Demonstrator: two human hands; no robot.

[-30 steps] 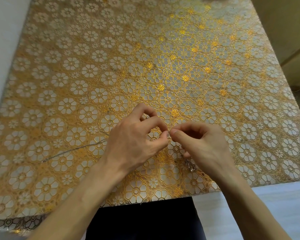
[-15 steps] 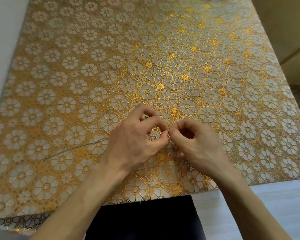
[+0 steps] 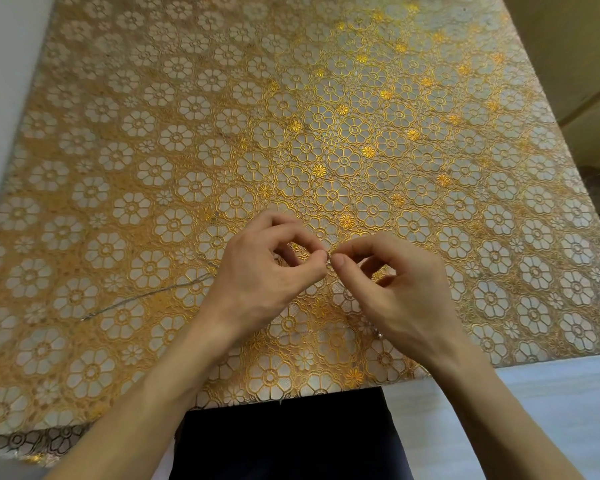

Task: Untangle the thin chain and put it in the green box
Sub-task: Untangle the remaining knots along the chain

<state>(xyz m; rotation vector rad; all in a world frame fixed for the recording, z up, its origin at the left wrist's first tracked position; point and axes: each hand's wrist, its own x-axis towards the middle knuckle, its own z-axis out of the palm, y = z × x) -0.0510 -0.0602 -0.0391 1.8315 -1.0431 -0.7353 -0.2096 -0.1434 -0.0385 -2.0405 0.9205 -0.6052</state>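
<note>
Starting at the left, the thin chain (image 3: 146, 295) lies as a loose silvery strand on the gold flower-pattern cloth (image 3: 174, 140) covering the bench (image 3: 499, 306). It runs from the near left up and to the right until it slips under the left hand (image 3: 264, 275). That hand sits in the near middle of the bench with thumb and forefinger curled into a tight pinch and the other fingers tucked in. Right up against it, the right hand (image 3: 395, 289) pinches the same way. The fingertips of the two hands almost touch, and a tiny bit of chain is held between them, honestly too small to make out any knot. Another little glint of chain shows on the cloth just beside the heel of the right hand.
</note>
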